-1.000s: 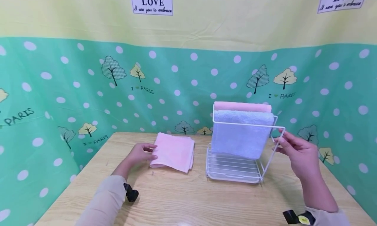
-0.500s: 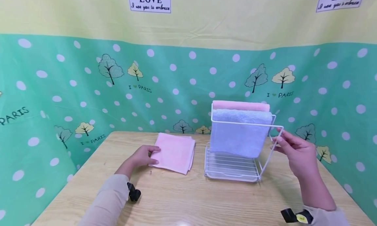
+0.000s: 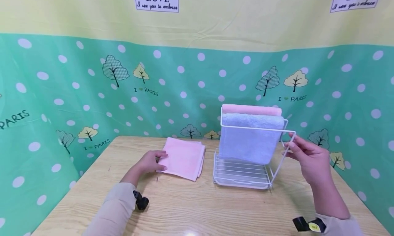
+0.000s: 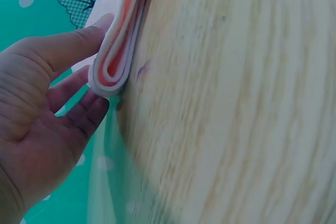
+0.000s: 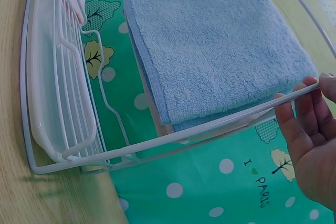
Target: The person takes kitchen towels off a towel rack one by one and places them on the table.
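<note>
A folded pink towel (image 3: 183,159) lies on the wooden table, left of a white wire rack (image 3: 241,185). My left hand (image 3: 150,161) holds its left folded edge, thumb over the top and fingers curled at the fold. In the left wrist view the layered fold (image 4: 113,74) sits between thumb and fingertips. At the rack's right side, my right hand (image 3: 314,164) pinches the slanted side wire. A blue towel (image 3: 250,140) hangs over the rack's upper part, with a pink hanging towel (image 3: 252,109) behind it.
A pale drip tray (image 5: 44,77) sits at the rack's base under the wire grid. The wooden table (image 3: 197,208) meets a green and yellow printed curtain (image 3: 172,78) at the back and sides.
My left hand has shifted slightly right, its fingers further over the pink towel's edge. The right hand keeps its grip on the rack, and the head view has shifted a little.
</note>
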`<state>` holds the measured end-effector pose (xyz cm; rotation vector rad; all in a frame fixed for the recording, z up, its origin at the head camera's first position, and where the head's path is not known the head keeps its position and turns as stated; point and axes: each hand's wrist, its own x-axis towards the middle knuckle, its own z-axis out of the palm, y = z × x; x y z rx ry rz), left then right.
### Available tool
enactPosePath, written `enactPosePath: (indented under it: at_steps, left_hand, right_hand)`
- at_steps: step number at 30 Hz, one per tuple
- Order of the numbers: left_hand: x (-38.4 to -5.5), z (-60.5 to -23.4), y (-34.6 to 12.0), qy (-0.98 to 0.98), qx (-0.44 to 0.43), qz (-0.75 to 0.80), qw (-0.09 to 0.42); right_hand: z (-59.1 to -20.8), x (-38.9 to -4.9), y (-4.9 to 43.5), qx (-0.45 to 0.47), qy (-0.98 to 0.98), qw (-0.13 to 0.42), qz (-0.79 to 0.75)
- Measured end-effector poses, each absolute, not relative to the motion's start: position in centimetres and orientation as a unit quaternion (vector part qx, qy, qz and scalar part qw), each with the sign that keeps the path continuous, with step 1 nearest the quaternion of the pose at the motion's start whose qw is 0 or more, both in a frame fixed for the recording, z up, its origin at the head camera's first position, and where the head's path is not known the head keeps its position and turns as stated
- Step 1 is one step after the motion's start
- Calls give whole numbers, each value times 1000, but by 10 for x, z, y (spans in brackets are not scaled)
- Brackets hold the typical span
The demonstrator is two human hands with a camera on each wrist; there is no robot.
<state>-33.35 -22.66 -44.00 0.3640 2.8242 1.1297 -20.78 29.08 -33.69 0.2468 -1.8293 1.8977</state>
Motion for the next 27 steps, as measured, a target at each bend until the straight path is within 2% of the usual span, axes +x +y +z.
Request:
enactPosePath:
  at_steps: [10,27]
  left_hand:
    - [-330,-429,-221,898,121,423,-5]
    - [-320,-397,-194,857,156,488,-50]
  right_hand:
    - [-337,-208,291,89,-674,250,689]
    - [-336,-208,290,77,-690,249,675]
